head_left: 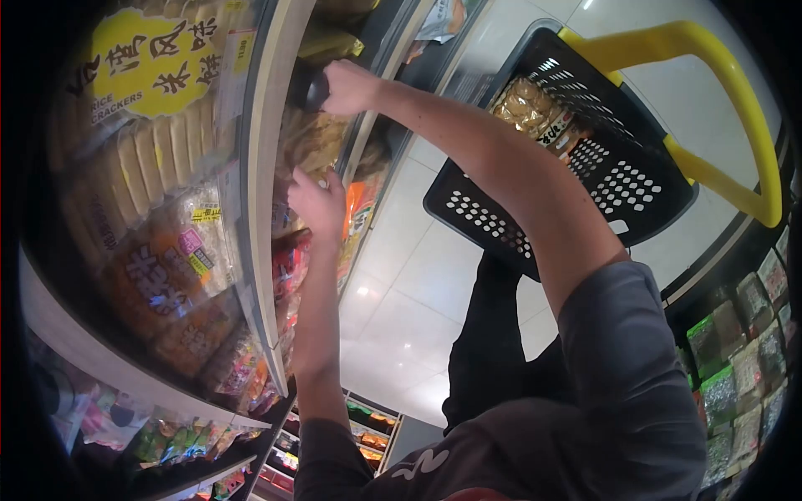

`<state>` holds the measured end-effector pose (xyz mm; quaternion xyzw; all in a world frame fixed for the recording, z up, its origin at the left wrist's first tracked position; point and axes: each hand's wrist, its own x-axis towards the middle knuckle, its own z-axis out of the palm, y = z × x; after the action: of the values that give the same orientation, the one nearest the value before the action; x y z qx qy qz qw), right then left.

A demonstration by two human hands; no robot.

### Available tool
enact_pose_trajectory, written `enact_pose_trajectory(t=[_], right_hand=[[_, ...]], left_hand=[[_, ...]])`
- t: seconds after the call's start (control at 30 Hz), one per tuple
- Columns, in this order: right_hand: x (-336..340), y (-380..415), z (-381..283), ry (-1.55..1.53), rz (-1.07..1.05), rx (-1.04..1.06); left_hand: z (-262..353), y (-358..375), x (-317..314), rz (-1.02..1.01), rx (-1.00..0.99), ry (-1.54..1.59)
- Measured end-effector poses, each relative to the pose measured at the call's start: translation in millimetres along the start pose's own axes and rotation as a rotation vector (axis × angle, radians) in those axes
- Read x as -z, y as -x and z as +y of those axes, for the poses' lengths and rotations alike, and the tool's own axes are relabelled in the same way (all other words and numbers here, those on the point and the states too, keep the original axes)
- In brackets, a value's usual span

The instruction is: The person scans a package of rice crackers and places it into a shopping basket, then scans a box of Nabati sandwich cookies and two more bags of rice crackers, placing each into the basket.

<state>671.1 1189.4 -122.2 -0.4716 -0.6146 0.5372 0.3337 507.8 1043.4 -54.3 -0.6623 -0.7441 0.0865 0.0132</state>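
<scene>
My right hand (347,88) reaches across to the shelf, its fingers closed around a dark rounded object (314,90) whose kind I cannot make out. Below it, my left hand (317,203) is at the same shelf, fingers curled at the lower end of a clear bag of tan snacks (322,144). The bag is blurred, and part of the left fingers' grip is hidden. A yellowish package (334,46) lies just above my right hand. Red snack packets (291,267) sit beside my left forearm.
A black shopping basket (484,204) with a yellow handle (710,42) stands at the right, holding packaged round crackers (525,108). Large rice cracker bags (154,159) fill the shelf at left. Packets (743,367) line a display at lower right. Pale floor tiles (409,275) lie between.
</scene>
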Motion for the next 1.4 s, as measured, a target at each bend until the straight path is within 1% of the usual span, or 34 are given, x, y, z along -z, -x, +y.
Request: enact_pose_trajectory(t=[0.03,0.07,0.1,0.13,0.17,0.23,0.27,0.3,0.37,0.4,0.47,0.5,0.57,0.6,0.63,0.7,0.73,0.77,0.83,0.9,0.93,0.97,1.03,1.07,1.13,1.17,1.23,1.27,1.3,1.33,1.37,1.4], right_hand=[[9.6,-4.4,-6.6,0.024,-0.099,-0.037],[12.4,-7.3,-9.0,0.023,-0.103,-0.039],[13.9,-11.7,-11.4,0.061,-0.153,-0.083],[17.0,-16.0,-12.0,0.100,-0.203,-0.126],[23.3,-16.9,-12.0,0.101,-0.206,-0.130],[35.3,-13.6,-10.9,0.006,-0.090,-0.083],[41.9,-12.4,-9.2,-0.068,-0.003,-0.078],[45.0,-18.2,-3.1,-0.092,0.021,-0.093],[54.5,-19.4,-1.3,-0.150,0.088,-0.130],[57.7,-20.5,-2.7,-0.154,0.088,-0.134],[63.2,-21.9,-4.8,-0.308,0.074,0.081],[66.6,-17.6,-4.7,-0.310,0.065,0.105],[68.7,-13.2,-4.5,-0.301,0.123,0.153],[69.2,-9.0,-4.5,-0.300,0.177,0.138],[72.1,-6.6,-5.4,-0.331,0.156,0.165],[73.6,-13.7,3.3,-0.240,0.050,0.169],[73.6,-17.6,5.2,-0.239,0.050,0.172],[71.2,-20.3,7.8,-0.246,0.049,0.197],[65.2,-17.3,7.1,-0.255,0.048,0.228],[67.5,-5.4,-0.8,-0.298,0.145,0.207],[71.3,7.0,-10.2,-0.398,0.195,0.122],[70.9,7.5,-7.3,-0.459,0.095,0.067],[69.1,5.2,-3.1,-0.276,-0.058,-0.060],[69.5,12.2,-6.2,-0.292,-0.062,-0.124],[57.2,21.6,8.6,-0.356,-0.062,-0.258],[54.8,32.6,4.5,-0.452,-0.004,-0.288],[52.1,50.3,13.8,-0.537,0.004,-0.270],[54.5,63.2,13.4,-0.569,-0.003,-0.297],[51.1,72.5,20.7,-0.603,-0.013,-0.324],[43.1,76.4,28.7,-0.688,0.040,-0.299],[43.3,81.6,27.7,-0.685,0.037,-0.295],[42.1,88.5,26.1,-0.709,0.046,-0.302]], left_hand=[[4.7,6.2,0.5,-0.001,0.004,0.000],[7.0,16.7,1.6,0.252,-0.084,0.068],[6.4,23.6,1.2,0.505,-0.174,0.136],[-3.2,34.1,-18.6,0.437,0.033,0.322],[-2.3,33.0,-20.6,0.434,0.036,0.324],[-3.6,28.8,-24.8,0.197,0.455,1.027],[-14.3,16.5,-39.0,0.179,0.474,1.160],[-7.5,4.3,-39.6,0.174,0.480,1.156],[13.9,-25.7,-28.4,0.164,1.021,1.315],[15.0,-36.1,-33.3,0.161,1.022,1.309],[9.8,-56.8,-42.1,-0.025,0.937,1.602],[3.4,-66.7,-49.9,-0.031,0.940,1.590],[-8.6,-79.0,-63.8,-0.184,0.768,1.554],[-5.3,-77.8,-61.5,-0.196,0.775,1.545],[-3.3,-81.3,-56.6,-0.215,0.808,1.486],[-2.3,-95.1,-48.1,-0.234,0.858,1.384],[-5.1,-99.8,-49.7,-0.277,0.852,1.386],[-11.2,-95.5,-57.0,-0.277,0.853,1.386],[-20.5,-88.0,-62.5,-0.279,0.647,1.538],[-15.9,-86.5,-55.9,-0.270,0.654,1.488],[-13.4,-85.3,-53.0,-0.262,0.672,1.437],[-13.8,-88.5,-55.6,-0.258,0.668,1.448],[-19.2,-91.8,-59.2,-0.215,0.711,1.504],[-18.6,-91.3,-55.6,-0.209,0.712,1.510],[-12.1,-91.1,-45.1,-0.241,0.690,1.404],[-18.6,-85.9,-48.0,-0.234,0.690,1.412],[-37.8,-71.7,-58.9,-0.243,0.718,1.363],[-34.4,-66.2,-53.2,-0.219,0.923,1.143],[-44.2,-57.6,-58.9,-0.210,0.910,0.849],[-50.5,-42.6,-68.8,-0.065,0.601,0.606],[-60.6,-31.8,-86.8,0.074,0.291,0.361],[-48.5,-27.2,-64.5,0.076,0.295,0.363]])
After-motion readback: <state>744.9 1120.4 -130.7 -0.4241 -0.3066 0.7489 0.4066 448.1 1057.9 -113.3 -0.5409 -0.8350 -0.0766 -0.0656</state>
